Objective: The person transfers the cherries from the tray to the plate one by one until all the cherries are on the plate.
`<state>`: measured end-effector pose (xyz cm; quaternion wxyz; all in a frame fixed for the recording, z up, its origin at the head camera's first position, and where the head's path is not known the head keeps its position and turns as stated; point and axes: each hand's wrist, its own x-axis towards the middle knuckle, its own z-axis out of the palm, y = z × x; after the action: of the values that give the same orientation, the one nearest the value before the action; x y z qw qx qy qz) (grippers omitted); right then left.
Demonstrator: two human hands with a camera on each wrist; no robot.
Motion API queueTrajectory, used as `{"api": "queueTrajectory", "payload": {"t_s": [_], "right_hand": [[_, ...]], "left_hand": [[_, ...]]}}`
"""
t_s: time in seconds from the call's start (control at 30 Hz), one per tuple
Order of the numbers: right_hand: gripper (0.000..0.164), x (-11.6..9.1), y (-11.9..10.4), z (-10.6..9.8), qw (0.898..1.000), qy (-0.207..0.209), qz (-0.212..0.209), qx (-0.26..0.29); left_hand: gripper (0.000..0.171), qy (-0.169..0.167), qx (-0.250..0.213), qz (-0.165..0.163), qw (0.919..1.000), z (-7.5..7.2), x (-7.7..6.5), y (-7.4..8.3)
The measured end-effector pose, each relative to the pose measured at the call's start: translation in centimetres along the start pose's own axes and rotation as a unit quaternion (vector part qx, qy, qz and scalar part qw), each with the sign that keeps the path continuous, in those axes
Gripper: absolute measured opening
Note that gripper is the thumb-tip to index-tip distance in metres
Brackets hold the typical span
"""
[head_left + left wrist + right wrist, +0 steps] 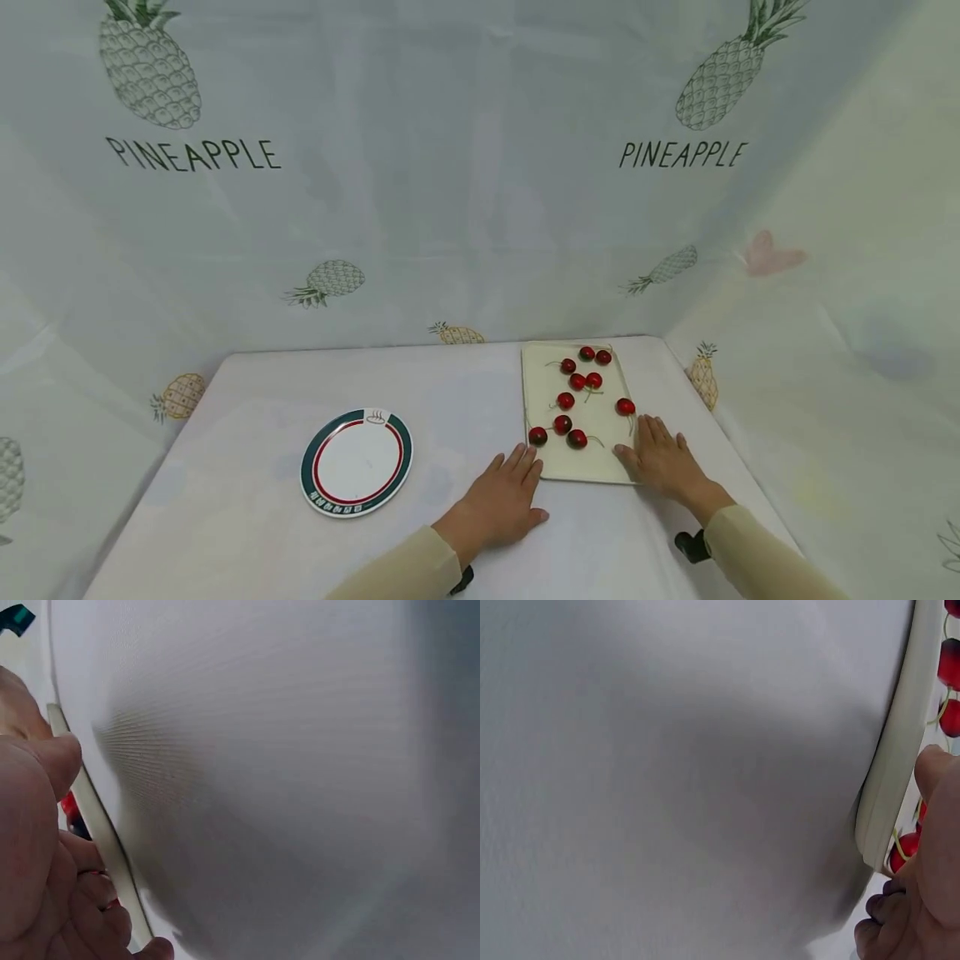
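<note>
A cream rectangular tray [600,463] lies on the right part of the table with several dark red cherries [566,401] scattered on it, some with stems. My left hand [495,507] is at the tray's near left corner, palm down with fingers extended; its fingertips reach the rim. At the near right side, my right hand [666,462] lies along the tray's edge, thumb over the rim and fingers outside it. The left wrist view shows the left hand [34,847] against the tray's side [105,832]. In the right wrist view, the right thumb [934,769] overlaps the rim.
Left of the tray, a round white plate [358,462] with a green rim and red ring sits on the white-covered table [247,500]. A pale cloth [480,208] printed with pineapples hangs behind and at both sides.
</note>
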<state>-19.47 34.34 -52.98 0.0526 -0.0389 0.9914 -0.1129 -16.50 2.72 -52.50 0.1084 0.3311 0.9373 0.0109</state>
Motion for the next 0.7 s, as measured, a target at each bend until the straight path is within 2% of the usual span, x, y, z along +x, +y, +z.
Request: {"api": "queueTrajectory", "payload": {"t_s": [0.23, 0.7], "right_hand": [[0.090, 0.3, -1.5, 0.5, 1.000, -0.007, -0.019, 0.002], [0.085, -0.7, -6.3, 1.6, 0.998, -0.003, -0.056, -0.003]], "left_hand": [[0.077, -0.006, -0.014, -0.008, 0.9999, 0.3, -1.7, -0.7], [0.075, -0.011, -0.065, -0.033, 0.9972, 0.8, -6.9, -2.6]]}}
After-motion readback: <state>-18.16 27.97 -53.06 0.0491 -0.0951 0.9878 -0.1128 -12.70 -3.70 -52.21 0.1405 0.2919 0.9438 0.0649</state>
